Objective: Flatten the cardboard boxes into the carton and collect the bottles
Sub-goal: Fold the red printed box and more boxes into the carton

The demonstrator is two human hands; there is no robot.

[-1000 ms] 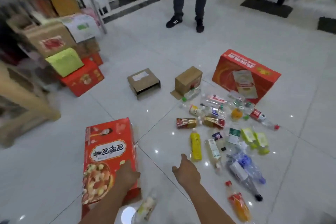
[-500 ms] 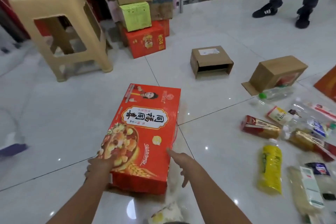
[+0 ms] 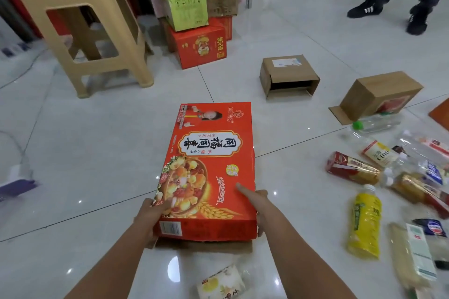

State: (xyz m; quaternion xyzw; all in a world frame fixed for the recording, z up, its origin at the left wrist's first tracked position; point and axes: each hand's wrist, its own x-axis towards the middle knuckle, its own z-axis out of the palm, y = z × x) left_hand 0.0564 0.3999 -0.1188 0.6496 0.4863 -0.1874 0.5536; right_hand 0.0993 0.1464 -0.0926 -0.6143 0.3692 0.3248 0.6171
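Single head-worn wide-angle view, looking forward and steeply down onto tiled floor [image 3: 97, 143] from above. Very near to both forearms, which enter from bottom edge. Left hand [image 3: 151, 213] and right hand [image 3: 257, 204] low centre, at near corners of red box [image 3: 209, 177] straight ahead. Farther out toward top of frame: tan stool [image 3: 80, 29] upper left, stacked boxes [image 3: 192, 7] top centre, standing person's shoes [image 3: 388, 12] upper right. Bottles [image 3: 364, 221] down right side, some cut off by frame edge.
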